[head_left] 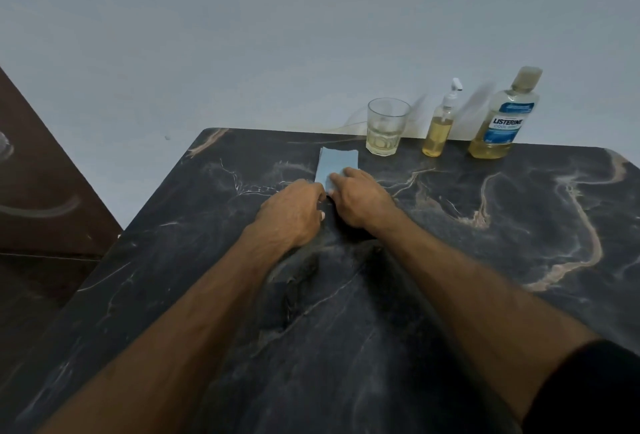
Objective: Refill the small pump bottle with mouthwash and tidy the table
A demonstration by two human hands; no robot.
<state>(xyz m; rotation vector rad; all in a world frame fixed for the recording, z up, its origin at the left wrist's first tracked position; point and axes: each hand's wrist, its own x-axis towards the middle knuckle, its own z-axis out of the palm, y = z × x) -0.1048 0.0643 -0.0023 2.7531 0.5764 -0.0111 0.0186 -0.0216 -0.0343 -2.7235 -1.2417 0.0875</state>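
Small pump bottle (440,128) upright at table's (519,225) far edge, amber liquid inside, between glass (386,127) and mouthwash bottle (502,122). Blue cloth (334,165) lies flat nearer. Right hand (360,198) fingers pressed on its near corner; left hand (292,213) fingers curled, pinching cloth edge.

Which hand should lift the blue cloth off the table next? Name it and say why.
Right. The right hand already has fingers lying on the blue cloth; the left hand sits beside its near edge.
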